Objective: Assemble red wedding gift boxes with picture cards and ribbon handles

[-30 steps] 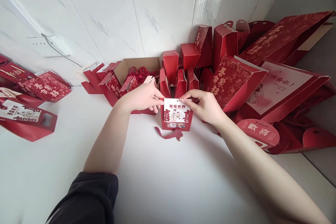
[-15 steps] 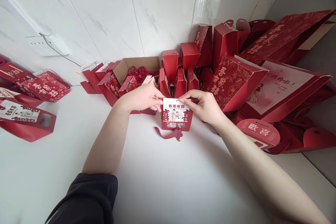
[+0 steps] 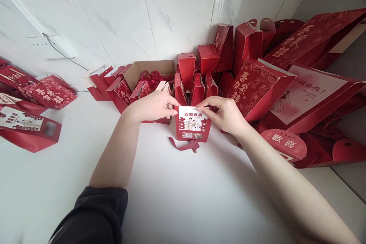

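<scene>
A small red gift box [image 3: 191, 135] stands upright on the white table, its front printed with a wedding couple and red characters above a little window. My left hand [image 3: 156, 106] pinches its upper left edge between thumb and fingers. At the upper right corner, my right hand [image 3: 224, 113] grips the top edge, thumb in front and fingers behind. The box's back is hidden from me. By its foot lies a dark red ribbon [image 3: 180, 146] with a flower-shaped tag [image 3: 195, 145] at the end.
Behind stands an open cardboard box [image 3: 134, 74] holding red ribbons [image 3: 151, 77]. Several small red boxes [image 3: 198, 87] crowd around it. Larger red gift bags [image 3: 251, 87] pile up at right, and more red boxes [image 3: 48, 91] lie at left. A cable runs from a wall socket [image 3: 54, 47].
Both hands keep their hold on the gift box, which stays in nearly the same place. The whole view has shifted slightly.
</scene>
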`<state>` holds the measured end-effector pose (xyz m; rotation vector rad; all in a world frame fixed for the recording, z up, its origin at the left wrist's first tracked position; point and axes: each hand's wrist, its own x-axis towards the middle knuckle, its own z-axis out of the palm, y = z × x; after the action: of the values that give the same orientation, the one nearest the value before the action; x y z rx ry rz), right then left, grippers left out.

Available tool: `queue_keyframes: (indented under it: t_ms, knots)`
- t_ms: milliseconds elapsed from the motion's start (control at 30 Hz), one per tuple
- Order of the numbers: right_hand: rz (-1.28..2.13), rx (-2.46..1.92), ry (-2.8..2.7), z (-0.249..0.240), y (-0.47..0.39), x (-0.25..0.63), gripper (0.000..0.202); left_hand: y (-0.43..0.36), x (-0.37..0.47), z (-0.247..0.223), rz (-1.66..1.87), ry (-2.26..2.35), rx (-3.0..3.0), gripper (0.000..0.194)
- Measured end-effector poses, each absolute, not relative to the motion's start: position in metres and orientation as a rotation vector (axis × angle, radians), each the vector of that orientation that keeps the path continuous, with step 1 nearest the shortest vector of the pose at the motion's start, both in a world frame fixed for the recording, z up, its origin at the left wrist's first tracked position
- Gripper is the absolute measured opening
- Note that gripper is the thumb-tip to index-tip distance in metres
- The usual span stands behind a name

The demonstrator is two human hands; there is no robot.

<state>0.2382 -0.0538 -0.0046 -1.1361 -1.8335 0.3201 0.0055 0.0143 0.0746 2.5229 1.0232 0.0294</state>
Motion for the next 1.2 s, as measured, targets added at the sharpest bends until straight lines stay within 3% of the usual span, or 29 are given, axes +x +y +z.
queue_keyframes:
  t_ms: [167,333,900,1200]
  knots:
    - [0.326,-1.101,-1.893,-0.003,-0.053,0.24,0.011,-0.002,0.016,0.074,0.368,0.85,2.802,0.029]
    - [0.265,-1.041,-1.978,-0.003,-0.054,0.246,0.02,-0.003,0.027,0.068,0.487,0.795,2.814,0.028]
    - [0.28,-0.951,-1.999,-0.001,-0.053,0.254,0.022,0.01,0.011,0.073,0.204,0.991,2.626,0.026]
    - [0.326,-0.964,-1.95,-0.004,-0.051,0.255,0.019,0.011,0.012,0.075,0.218,0.989,2.587,0.026]
